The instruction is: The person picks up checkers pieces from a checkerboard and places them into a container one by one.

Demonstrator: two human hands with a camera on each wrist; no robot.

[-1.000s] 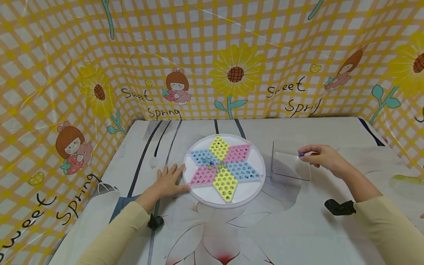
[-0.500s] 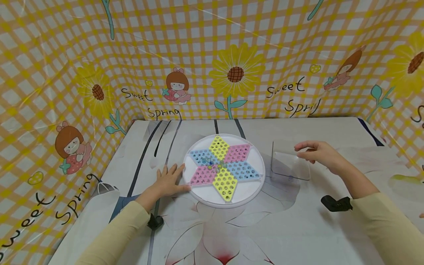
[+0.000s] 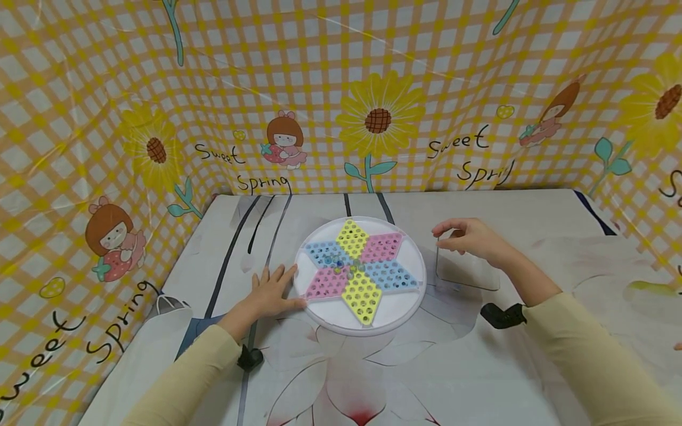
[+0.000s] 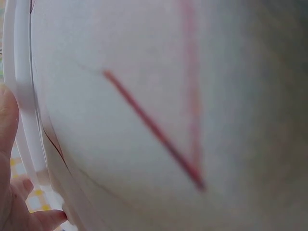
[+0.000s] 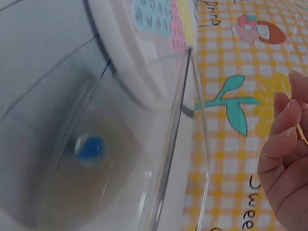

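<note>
A round white Chinese checkers board lies mid-table, its star in yellow, pink and blue. Several glass marbles cluster at the star's middle. My left hand rests with spread fingers at the board's left rim, which also shows at the edge of the left wrist view. Right of the board stands a clear box. A blue and clear marble lies inside it, seen through the wall in the right wrist view. My right hand hovers over the box, fingers loosely bent, with nothing visible between them.
A checked cloth with sunflowers hangs behind and beside the table. At the left front are a white object and a dark blue flat piece partly under the left forearm. Black straps with small devices sit at both cuffs.
My right hand has let a blue marble drop into the clear box, then moved left across the box towards the board. The left hand stays where it was.
</note>
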